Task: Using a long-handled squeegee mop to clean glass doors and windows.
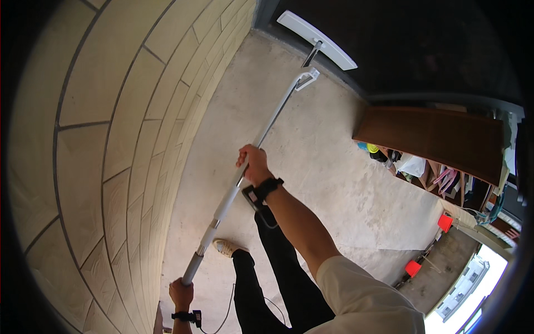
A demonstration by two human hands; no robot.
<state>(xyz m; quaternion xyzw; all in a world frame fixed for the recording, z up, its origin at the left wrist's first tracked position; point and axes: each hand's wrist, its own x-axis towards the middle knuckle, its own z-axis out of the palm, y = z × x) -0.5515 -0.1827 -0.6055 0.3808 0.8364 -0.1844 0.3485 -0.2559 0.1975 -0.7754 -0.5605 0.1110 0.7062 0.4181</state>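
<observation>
A long flat mop with a silver and grey pole (223, 201) slants from the lower left up to the top middle. My right hand (255, 165) is wrapped round the middle of the pole. Lower down, the fingers of my left hand (181, 291) close round its grey end grip. The mop's wide white head (318, 40) lies in front of a dark panel (411, 50) at the far end; whether it touches the panel I cannot tell. A white bracket (307, 79) sits on the pole just below the head.
A pale brick wall (83, 156) runs along my left. To the right stands a brown wooden shelf (428, 139) with cloths and other items inside. Two red objects (413, 268) are farther down on the right. Concrete floor (328, 183) lies between, and my shoe (227, 247) is near the pole.
</observation>
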